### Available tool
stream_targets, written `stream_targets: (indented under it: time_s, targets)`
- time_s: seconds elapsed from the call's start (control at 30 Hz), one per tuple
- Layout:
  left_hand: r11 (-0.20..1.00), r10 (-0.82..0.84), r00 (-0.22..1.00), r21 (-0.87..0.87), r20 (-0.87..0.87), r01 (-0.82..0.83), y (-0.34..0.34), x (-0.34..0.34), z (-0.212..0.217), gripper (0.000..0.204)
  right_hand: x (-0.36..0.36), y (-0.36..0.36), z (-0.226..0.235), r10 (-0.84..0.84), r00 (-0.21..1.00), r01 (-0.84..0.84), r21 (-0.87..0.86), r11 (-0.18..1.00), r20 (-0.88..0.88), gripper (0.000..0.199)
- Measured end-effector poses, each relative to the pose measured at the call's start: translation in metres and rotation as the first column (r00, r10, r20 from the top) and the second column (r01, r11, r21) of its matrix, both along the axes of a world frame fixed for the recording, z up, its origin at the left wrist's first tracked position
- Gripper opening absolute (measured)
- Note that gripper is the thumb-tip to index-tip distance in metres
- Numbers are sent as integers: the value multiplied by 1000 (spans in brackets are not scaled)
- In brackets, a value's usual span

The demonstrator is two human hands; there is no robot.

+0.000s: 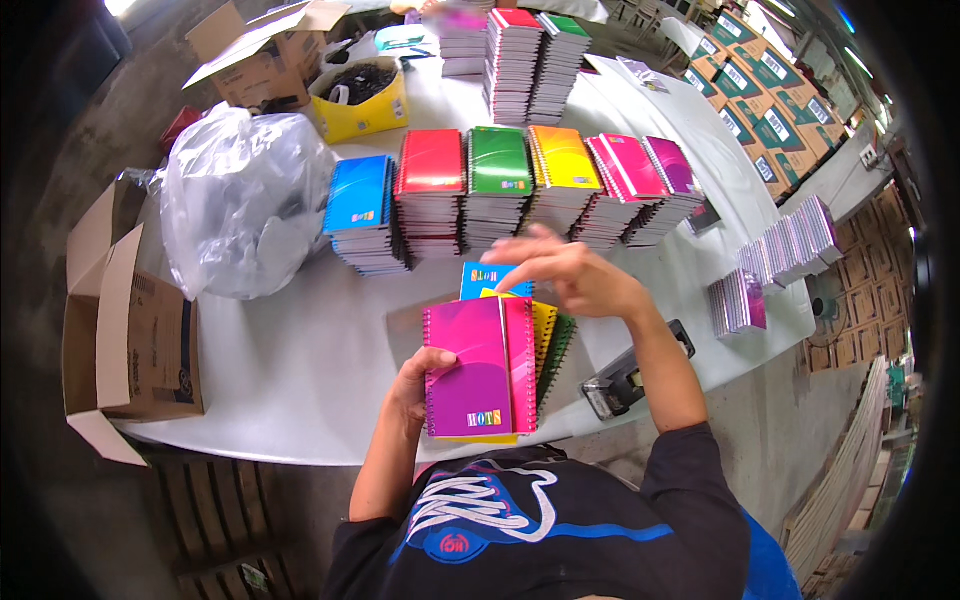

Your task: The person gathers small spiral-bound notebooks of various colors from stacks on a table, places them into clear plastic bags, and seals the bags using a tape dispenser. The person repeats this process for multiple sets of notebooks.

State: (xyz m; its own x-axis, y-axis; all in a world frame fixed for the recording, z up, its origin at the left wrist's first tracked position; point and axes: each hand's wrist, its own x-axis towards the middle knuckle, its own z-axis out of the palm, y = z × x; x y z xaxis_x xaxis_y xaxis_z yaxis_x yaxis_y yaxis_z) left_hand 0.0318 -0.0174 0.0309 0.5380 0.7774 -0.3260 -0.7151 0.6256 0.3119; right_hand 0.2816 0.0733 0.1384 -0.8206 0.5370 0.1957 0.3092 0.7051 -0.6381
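My left hand (408, 382) grips the left edge of a purple spiral notebook (468, 365), thumb on its cover. Under it a pink notebook (523, 365) sticks out to the right. Fanned out beneath are a yellow notebook (545, 328), a green notebook (558, 352) and a blue notebook (477, 284), the blue one at the far end. My right hand (585, 280) hovers over the blue notebook's right side, fingers stretched and slightly blurred, with nothing visible in them. Just beyond stand stacks of blue (358, 197), red (431, 162), green (499, 162), yellow (566, 158), pink (630, 168) and purple notebooks (672, 166).
A tape dispenser (612, 392) lies right of my hands. At left are a bulging clear plastic bag (235, 210) and an open cardboard box (150, 350). Taller notebook stacks (513, 70) and a yellow box (365, 118) stand farther back. Purple notebooks (740, 300) sit at the right edge.
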Motion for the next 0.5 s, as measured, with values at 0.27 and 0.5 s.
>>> stream_targets:
  time_s: [0.27, 0.5]
  targets:
    - [991, -36, 982, -135, -187, 11, -38, -22, 5, 44, -44, -101, -86, -104, 976, 193, 545, 816, -191, 67]
    - [992, -7, 723, 84, -691, 89, -20, -2, -22, 65, -38, -87, -115, -256, 871, 293, 25, 956, -419, 62]
